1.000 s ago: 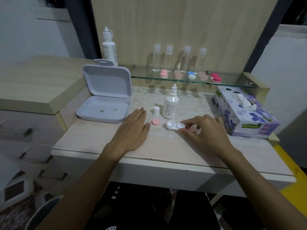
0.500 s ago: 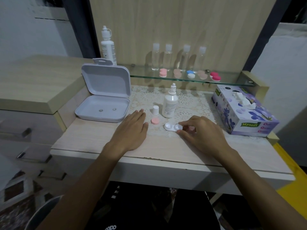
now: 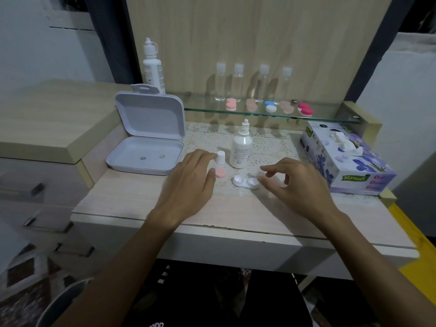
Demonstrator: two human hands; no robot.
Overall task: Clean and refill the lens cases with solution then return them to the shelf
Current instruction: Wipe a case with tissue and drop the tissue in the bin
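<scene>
Open lens case (image 3: 245,182) lies on the desk (image 3: 132,199) at the near edge of a lace mat (image 3: 266,142), both wells uncapped, just left of the right hand (image 3: 299,185). Likely light hard plastic, stiff, apt to skid and slick if wet; best pinched at the bridge between the wells or by the rims. Right hand hovers with fingers loosely curled, holding nothing that I can make out, fingertips beside the right well; contact unclear. Left hand (image 3: 188,182) lies flat, fingers straight, beside a pink cap (image 3: 221,173) and a small white cap (image 3: 220,157). Solution bottle (image 3: 240,147) stands uncapped behind the case. Desk top smooth, pale. Glass shelf (image 3: 330,115) behind holds more cases and clear bottles. Tissue box (image 3: 349,159) right, open white box (image 3: 148,138) left.
</scene>
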